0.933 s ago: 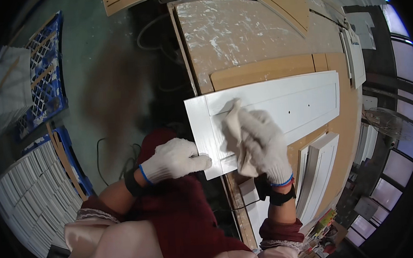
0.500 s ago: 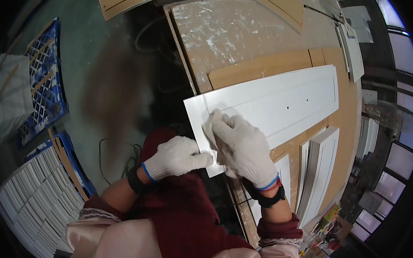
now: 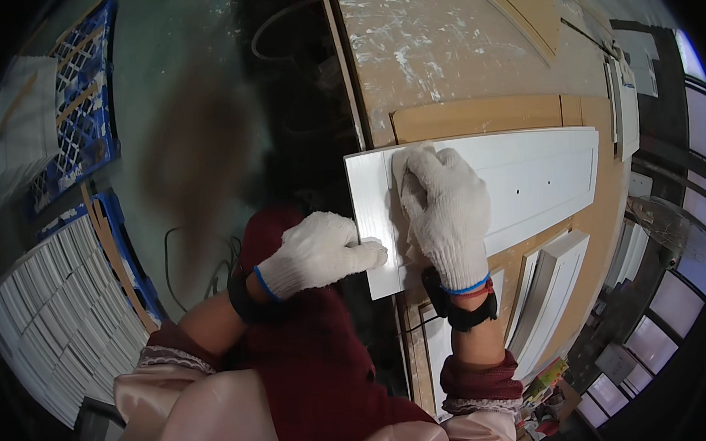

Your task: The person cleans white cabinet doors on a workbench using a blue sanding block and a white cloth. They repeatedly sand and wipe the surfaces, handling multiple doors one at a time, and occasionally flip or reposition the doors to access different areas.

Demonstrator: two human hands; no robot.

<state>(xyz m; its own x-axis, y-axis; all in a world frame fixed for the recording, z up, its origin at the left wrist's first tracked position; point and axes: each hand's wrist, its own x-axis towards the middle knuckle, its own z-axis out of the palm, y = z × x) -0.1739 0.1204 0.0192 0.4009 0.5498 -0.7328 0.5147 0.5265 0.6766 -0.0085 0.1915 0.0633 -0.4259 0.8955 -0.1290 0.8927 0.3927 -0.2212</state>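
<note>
A long white panel (image 3: 502, 211) with a recessed, framed face and two small dark holes lies on the workbench, its left end sticking out past the bench edge. My left hand (image 3: 316, 253), in a white knit glove, grips that end with the thumb on top; its fingers underneath are hidden. My right hand (image 3: 451, 206), gloved the same way, presses a pale, thin cloth-like sheet (image 3: 403, 169) onto the panel near its far edge. The fingers are bent over the sheet, and most of it is covered by the glove.
The bench (image 3: 407, 47) is brown and smeared with white. A brown board (image 3: 476, 118) lies beyond the panel, and more white panels (image 3: 555, 289) are stacked nearer. On the floor at left, stacked white strips (image 3: 60, 319) sit by a blue pallet (image 3: 92, 115). A dark cable (image 3: 169, 272) lies nearby.
My right hand has slid with the pale sheet toward the panel's far edge and slightly right. My left hand keeps its hold on the end. The whole view has shifted a little.
</note>
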